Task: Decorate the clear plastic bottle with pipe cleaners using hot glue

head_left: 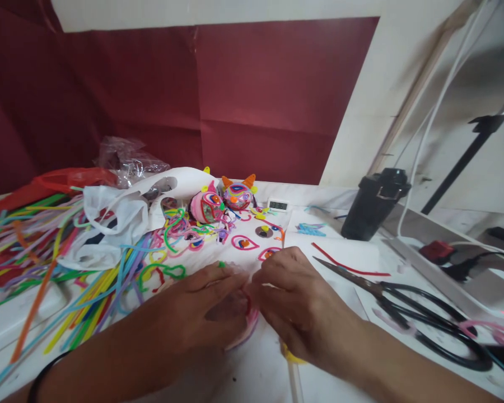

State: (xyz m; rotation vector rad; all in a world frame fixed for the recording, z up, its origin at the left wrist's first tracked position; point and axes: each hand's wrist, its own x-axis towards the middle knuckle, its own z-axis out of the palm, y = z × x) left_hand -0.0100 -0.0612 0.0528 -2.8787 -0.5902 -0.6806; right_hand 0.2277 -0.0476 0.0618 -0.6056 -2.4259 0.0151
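My left hand (201, 302) is closed around a round, partly see-through craft piece (252, 322) with pink and red pipe cleaner on it. Most of that piece is covered by my fingers. My right hand (298, 302) presses against its right side, thumb and fingers pinched together; what they grip is hidden. Just beyond my hands lie teardrop-shaped pipe-cleaner coils (244, 243) with eye-like centres. A bit of yellow (293, 355) shows under my right hand.
Loose pipe cleaners (84, 313) heap up on the left beside a white face mask (109, 224). Behind stand two decorated balls (238, 196) and a small digital clock (278, 205). To the right are scissors (386, 291), a red pipe cleaner (348, 267) and a black bottle (373, 204).
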